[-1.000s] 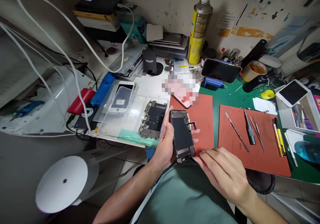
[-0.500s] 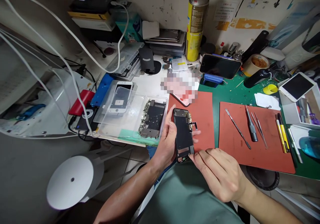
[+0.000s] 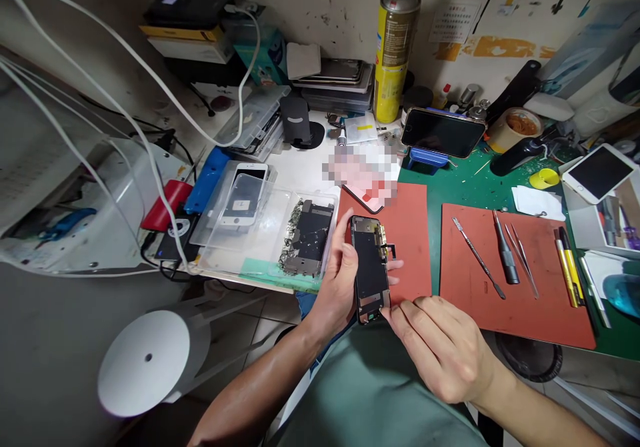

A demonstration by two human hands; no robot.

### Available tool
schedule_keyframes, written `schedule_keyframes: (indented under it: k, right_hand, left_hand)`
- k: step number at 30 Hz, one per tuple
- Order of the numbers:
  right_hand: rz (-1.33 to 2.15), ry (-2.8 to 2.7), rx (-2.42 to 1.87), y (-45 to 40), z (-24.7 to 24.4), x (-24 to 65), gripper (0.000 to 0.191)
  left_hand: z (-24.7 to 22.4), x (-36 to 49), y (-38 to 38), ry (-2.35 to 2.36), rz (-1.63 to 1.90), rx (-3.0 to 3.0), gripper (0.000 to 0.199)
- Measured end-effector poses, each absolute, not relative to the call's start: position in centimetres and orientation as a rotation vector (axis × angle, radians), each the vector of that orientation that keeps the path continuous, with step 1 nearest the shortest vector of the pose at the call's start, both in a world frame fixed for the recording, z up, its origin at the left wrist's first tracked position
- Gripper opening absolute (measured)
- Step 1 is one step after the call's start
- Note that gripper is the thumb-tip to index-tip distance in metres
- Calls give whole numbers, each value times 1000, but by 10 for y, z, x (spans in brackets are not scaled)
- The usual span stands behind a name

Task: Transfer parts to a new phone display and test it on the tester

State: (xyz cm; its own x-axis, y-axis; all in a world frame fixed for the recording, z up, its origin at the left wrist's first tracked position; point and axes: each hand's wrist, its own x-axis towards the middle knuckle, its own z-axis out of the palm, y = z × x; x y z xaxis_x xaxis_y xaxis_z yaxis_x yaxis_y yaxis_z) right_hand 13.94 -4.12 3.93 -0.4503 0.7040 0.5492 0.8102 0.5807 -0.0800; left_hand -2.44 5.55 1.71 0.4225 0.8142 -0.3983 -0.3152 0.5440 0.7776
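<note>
Phone screen panel (image 3: 369, 267), back side facing up. Slim, dark, rectangular, rounded corners, thin black frame. Large matte black area over most of it; greyish metal section at the top end; gold-coloured parts along the upper right edge. Short dark flex cable (image 3: 391, 252) sticks out past that edge, angular bend. Grey-brown strip (image 3: 371, 300) across the lower part, small green spot near the bottom edge. Finer parts too small to read.

Location: in the air in front of the worktop (image 3: 434, 260), upper part in line with the near left area of an orange-red mat (image 3: 413, 227), bottom end over the person's green clothing (image 3: 370, 380). Top end leans slightly left.

Left hand (image 3: 340, 284): grip clamped on the panel, thumb along the left long side, fingers behind, tips showing past the right side. Right hand (image 3: 443, 350): fingers bunched and curled, tips at the panel's lower right corner; can't tell if that grip is clamped on the edge or just touching.

Left of panel: clear plastic box (image 3: 240, 257) with a similar black panel (image 3: 315, 240) in it. Right, on second mat (image 3: 465, 314): metal pick (image 3: 477, 256), dark pen-shaped tool (image 3: 507, 257), tweezers (image 3: 523, 260), all apart.
</note>
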Motion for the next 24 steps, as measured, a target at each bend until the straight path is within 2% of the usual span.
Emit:
schedule_keyframes:
  k: [8,16,24]
  right_hand:
    - [-311,-2300,-1200,-47,29,137,7]
    - [-353,-2323,-1219,-51,25,138,21]
    - [-352,-2250,-1216,-50,18,133,17]
  left_hand:
    - [19,-21,53,875,815,662,93]
    - [20,-19,51,919,822,647,92]
    - [21,-18,51,919,786,608,93]
